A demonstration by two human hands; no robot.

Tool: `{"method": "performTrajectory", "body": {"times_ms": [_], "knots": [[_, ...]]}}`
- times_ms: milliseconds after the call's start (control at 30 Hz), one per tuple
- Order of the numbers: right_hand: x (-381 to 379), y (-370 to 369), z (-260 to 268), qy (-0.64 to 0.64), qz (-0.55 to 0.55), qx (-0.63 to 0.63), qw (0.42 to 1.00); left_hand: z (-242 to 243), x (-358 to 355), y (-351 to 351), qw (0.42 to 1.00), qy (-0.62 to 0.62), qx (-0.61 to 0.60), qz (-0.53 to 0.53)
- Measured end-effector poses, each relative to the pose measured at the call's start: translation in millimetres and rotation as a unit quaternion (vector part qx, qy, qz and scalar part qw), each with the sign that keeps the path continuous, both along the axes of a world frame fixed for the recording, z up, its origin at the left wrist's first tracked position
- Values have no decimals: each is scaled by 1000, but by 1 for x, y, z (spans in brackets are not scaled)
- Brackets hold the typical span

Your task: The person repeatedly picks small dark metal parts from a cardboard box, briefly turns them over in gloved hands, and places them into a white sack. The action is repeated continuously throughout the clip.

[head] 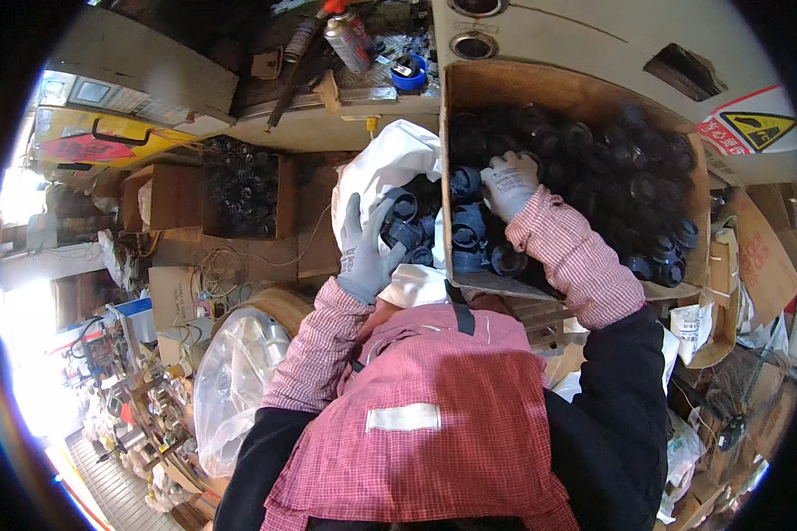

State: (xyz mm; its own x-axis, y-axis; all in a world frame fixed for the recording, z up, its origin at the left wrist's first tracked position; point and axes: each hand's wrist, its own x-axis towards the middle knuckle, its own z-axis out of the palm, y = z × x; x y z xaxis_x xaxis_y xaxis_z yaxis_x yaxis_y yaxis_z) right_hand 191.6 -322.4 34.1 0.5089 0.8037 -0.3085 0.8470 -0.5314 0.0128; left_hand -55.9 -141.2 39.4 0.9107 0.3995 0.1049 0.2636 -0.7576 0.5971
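My left hand (364, 255), in a grey work glove, has its fingers spread at the mouth of a white woven sack (388, 156). Its thumb and forefinger are beside black threaded plastic fittings (404, 232) inside the sack. To the right stands a large cardboard box (701, 199) holding many similar black plastic fittings (644, 159). My right hand (513, 180), gloved too, reaches into the box's left half with its fingers bent down among the fittings. Its fingertips are partly hidden, so a grip there cannot be made out.
Behind the sack, a machine ledge carries spray cans (347, 45) and a blue round tub (410, 74). Another carton of black parts (242, 189) stands at left, near a coiled cable (222, 269). A clear plastic bag (236, 391) is by my left elbow. A warning sign (757, 129) marks the machine.
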Motion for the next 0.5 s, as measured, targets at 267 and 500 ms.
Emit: {"method": "performTrajectory", "body": {"times_ms": [267,500], "knots": [[-22,-53,68,-119,119,400,901,49,46,-43,912,-133,-386,-24],[-58,-80,99,131,-54,475,869,65,90,-63,949,-196,-184,-164]]}}
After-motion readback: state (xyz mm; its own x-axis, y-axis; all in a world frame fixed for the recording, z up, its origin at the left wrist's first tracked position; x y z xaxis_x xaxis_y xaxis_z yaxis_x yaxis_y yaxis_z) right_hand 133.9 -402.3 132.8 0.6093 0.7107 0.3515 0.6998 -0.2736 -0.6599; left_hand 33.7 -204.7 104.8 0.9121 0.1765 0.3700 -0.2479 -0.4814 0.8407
